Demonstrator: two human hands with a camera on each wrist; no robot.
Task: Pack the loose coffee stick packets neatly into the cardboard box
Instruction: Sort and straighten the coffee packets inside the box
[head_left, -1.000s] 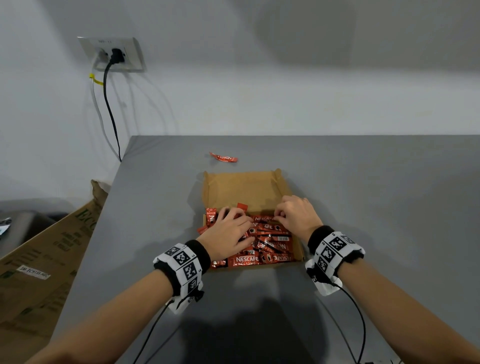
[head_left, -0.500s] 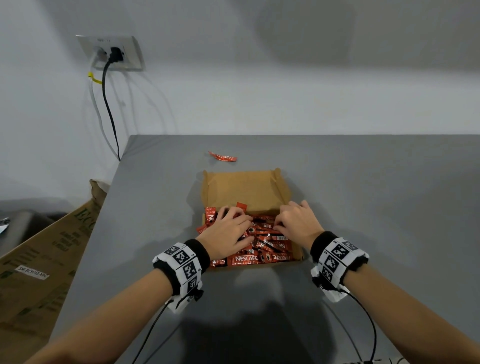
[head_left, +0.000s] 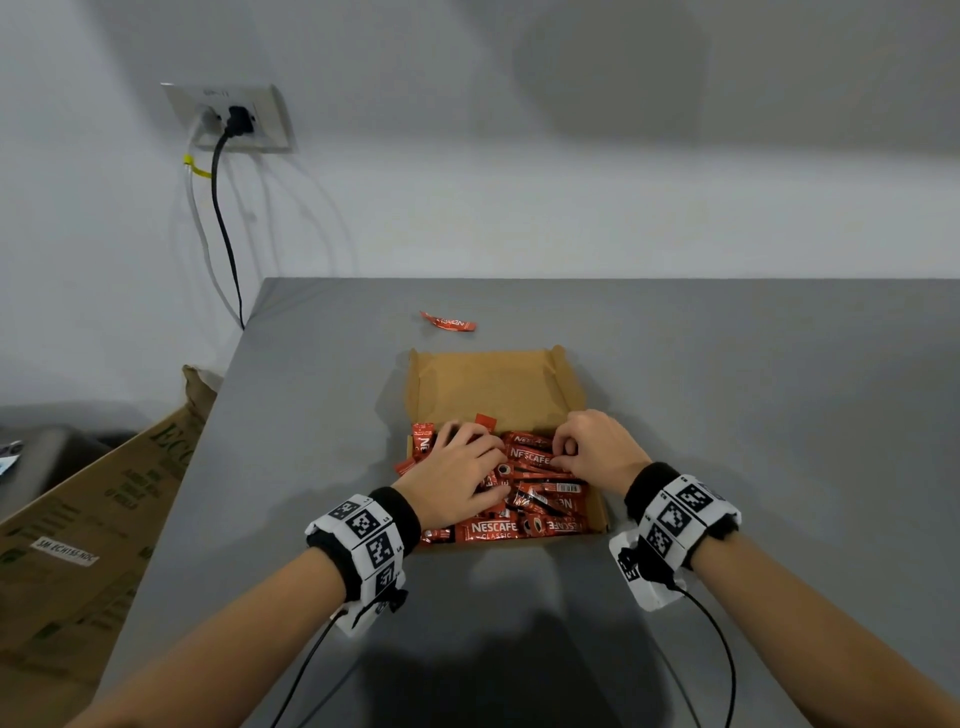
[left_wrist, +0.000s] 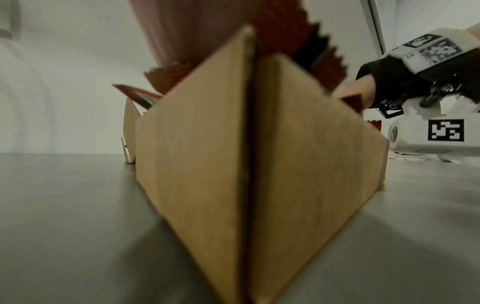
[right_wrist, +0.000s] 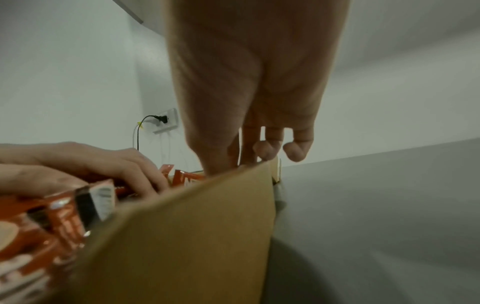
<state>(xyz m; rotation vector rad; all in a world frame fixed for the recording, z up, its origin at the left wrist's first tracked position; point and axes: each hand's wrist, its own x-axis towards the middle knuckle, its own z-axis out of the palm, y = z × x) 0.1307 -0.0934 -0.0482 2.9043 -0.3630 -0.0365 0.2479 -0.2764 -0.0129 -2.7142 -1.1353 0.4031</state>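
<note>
The shallow cardboard box (head_left: 493, 387) lies mid-table with its lid folded back flat. Red coffee stick packets (head_left: 543, 501) fill its near half in an untidy heap, some poking over the left wall. My left hand (head_left: 467, 457) lies palm down on the heap's left part, fingers spread and pressing. At the right wall, my right hand (head_left: 563, 454) has curled fingers, and thumb and forefinger pinch the end of a top packet (head_left: 530, 456). One loose packet (head_left: 449, 323) lies on the table beyond the box. The right wrist view shows my left hand (right_wrist: 116, 162) on the packets (right_wrist: 64, 216).
The grey table (head_left: 753, 415) reaches the wall at the back, and its left edge drops off. A large cardboard carton (head_left: 93, 519) stands on the floor at the left. A wall socket (head_left: 228, 117) with a black cable is above it. Thin cables trail from both wristbands.
My right hand's fingers, stretched along the box's right wall half a second ago, have curled in onto a packet. The left hand has stayed on the heap.
</note>
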